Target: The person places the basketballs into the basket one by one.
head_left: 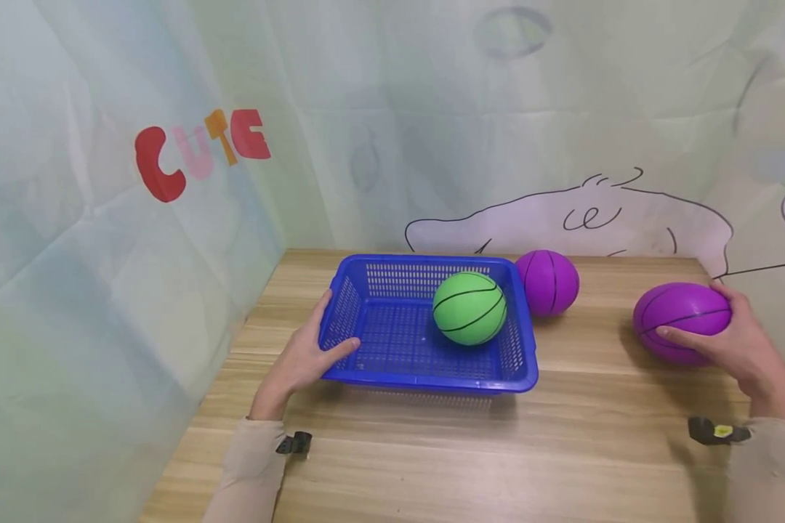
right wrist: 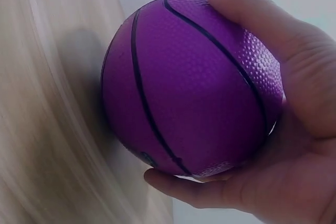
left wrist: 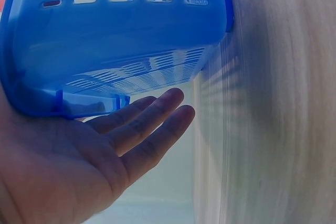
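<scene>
A blue plastic basket (head_left: pixel 399 381) with slotted walls stands on the wooden table. My left hand (head_left: pixel 306 356) holds it at its left side, thumb over the rim and the other fingers along the outside. In the left wrist view those fingers (left wrist: pixel 152 148) stretch out below the rim. Inside the basket, toward its right end, lies a green ball (head_left: pixel 469 309) with black lines. My right hand (head_left: pixel 742 341) grips a purple ball (right wrist: pixel 189 87) with black lines at the right of the table, thumb on one side and fingers on the other.
Just outside the basket's right wall, a second purple ball (head_left: pixel 551 283) rests on the table (head_left: pixel 582 450). A printed cloth backdrop (head_left: pixel 379 145) hangs behind the table and along its left side, with coloured letters (head_left: pixel 160 163) on the left part.
</scene>
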